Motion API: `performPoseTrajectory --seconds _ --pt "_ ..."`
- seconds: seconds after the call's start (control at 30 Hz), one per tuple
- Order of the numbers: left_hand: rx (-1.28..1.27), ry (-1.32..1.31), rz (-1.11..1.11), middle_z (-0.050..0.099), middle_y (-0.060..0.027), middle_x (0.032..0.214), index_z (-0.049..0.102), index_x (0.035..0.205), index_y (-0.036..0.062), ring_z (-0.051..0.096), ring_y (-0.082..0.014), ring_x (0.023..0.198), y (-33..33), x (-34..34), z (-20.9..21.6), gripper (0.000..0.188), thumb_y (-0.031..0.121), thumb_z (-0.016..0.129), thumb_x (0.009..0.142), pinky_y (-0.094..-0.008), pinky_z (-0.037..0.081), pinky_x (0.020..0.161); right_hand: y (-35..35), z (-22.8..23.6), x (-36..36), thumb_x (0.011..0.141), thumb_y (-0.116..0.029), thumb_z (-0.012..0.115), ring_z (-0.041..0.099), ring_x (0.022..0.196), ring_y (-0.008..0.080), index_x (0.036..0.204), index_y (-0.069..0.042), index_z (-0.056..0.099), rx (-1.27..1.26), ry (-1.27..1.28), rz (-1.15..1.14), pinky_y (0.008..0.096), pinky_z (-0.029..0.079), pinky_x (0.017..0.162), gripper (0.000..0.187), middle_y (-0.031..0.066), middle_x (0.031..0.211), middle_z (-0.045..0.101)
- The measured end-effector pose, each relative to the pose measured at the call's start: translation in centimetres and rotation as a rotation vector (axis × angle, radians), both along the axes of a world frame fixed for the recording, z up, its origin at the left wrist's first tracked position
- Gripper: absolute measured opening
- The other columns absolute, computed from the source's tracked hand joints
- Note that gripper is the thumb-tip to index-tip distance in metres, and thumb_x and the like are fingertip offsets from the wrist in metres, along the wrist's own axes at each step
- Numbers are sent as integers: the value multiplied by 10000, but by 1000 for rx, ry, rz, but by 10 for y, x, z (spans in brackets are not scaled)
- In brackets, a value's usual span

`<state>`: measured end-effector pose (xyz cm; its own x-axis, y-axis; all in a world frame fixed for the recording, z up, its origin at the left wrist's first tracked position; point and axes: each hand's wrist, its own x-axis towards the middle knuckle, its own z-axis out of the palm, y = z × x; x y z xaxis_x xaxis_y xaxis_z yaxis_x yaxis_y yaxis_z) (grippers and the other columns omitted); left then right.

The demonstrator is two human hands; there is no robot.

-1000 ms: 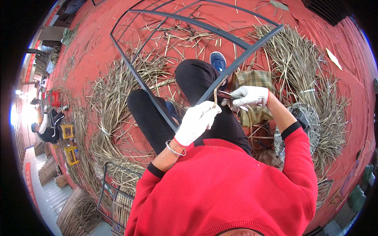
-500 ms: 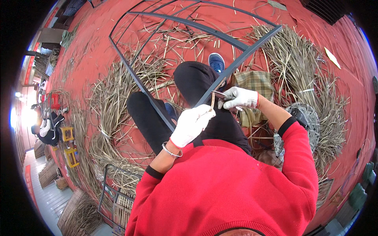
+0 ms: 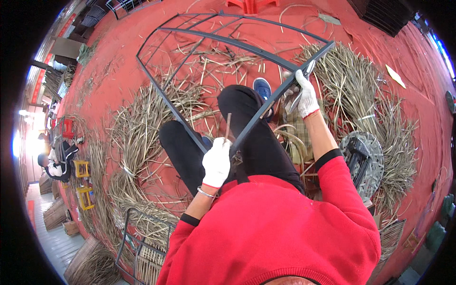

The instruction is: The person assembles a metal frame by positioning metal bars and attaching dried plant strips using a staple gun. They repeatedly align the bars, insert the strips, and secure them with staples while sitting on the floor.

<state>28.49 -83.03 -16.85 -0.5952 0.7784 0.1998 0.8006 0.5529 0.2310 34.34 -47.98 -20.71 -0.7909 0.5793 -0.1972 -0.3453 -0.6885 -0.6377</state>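
Observation:
A dark grey metal frame stretches over my bent legs and away in front of me, one corner close to my lap. My left hand, in a white glove, is closed round a thin brown wicker strip that sticks up from the fist beside the near end of the frame. Farther up the right-hand bar, my gloved right hand is against the frame, thumb by the bar. A shiny metal hand tool, which looks like pliers, shows at this hand; its grip is partly hidden.
Bundles of dry wicker strips lie on the red floor covering at left and right. A checked cloth and a round woven seat are on my right. Yellow stools and another person are at far left.
My hands have parted: the right one moved up and right along the bar with the tool, the left drew back toward my lap with the strip. The frame shifted slightly.

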Motion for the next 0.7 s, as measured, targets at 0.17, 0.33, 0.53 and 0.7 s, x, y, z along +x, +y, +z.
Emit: performPoseTrajectory --seconds 0.17,0.33,0.53,0.7 --pt "359 -116 127 665 -83 980 648 1086 114 676 -254 709 0 -13 47 133 142 581 974 -351 512 604 -10 78 -33 987 -272 665 400 565 81 988 41 664 242 48 -75 243 331 510 312 -4 696 513" --pt "710 -622 211 682 -90 783 599 1066 36 683 -156 599 -6 -18 60 135 114 495 1033 -291 527 557 -34 170 -71 976 -265 676 403 559 66 985 34 693 548 53 -90 251 328 517 299 -25 686 531" --pt "1192 -1071 225 698 -108 898 520 1124 35 683 -184 760 24 2 2 235 256 449 1086 -306 552 681 -95 254 -108 826 -210 796 615 667 93 929 -63 638 933 113 -43 250 478 584 240 11 765 673" --pt "1390 -492 -116 632 -125 1057 581 1104 30 604 -231 1005 -1 -56 73 570 570 413 1035 -372 481 862 -152 294 -124 746 -240 752 669 680 246 940 -53 608 1355 149 -18 368 523 641 305 102 726 652"
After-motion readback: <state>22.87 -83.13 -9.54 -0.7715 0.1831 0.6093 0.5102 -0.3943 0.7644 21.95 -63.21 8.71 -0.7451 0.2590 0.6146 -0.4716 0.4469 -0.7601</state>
